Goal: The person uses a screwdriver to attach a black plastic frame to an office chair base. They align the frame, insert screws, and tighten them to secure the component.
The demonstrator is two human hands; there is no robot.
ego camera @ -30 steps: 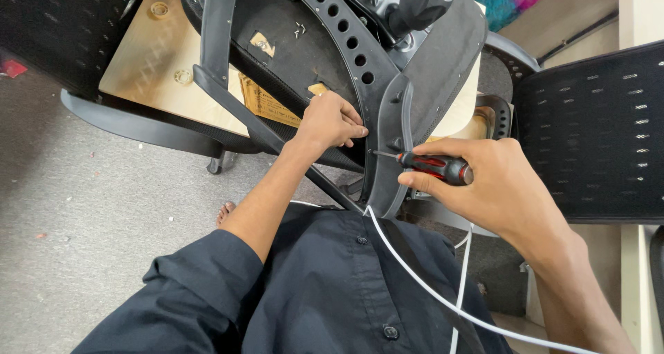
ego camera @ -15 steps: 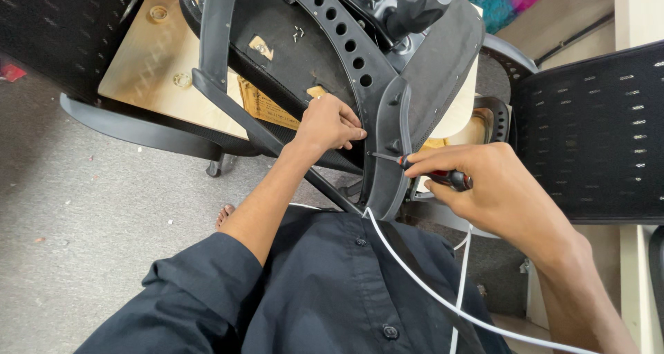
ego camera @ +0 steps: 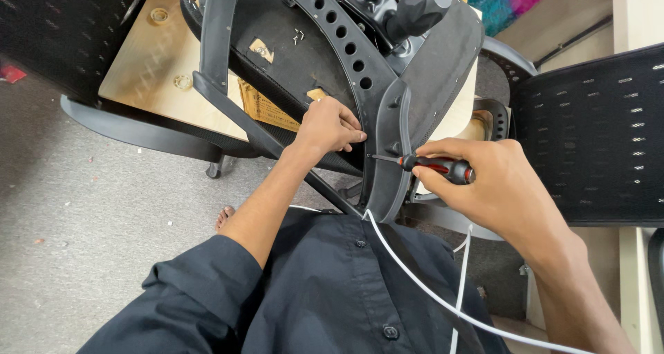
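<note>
The upturned chair frame (ego camera: pixel 332 57) fills the upper centre. The left hand (ego camera: pixel 330 127) rests on it at centre; right of it, the right hand (ego camera: pixel 494 181) holds a screwdriver (ego camera: pixel 436 166), its tip seemingly touching the frame's edge.

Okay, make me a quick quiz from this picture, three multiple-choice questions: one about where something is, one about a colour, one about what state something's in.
1. Where is the screwdriver tip?
A. against the black curved chair frame
B. on the floor
C. in a shirt pocket

2. What colours is the screwdriver handle?
A. yellow and green
B. red and black
C. all white

3. What is the left hand doing?
A. hanging free at the side
B. holding a cable
C. resting on the chair's underside

Answers: 1 A, the shaft meets the frame's edge. 2 B, red and black show between the right hand fingers. 3 C, its fingertips press on the black panel beside the frame.
</note>
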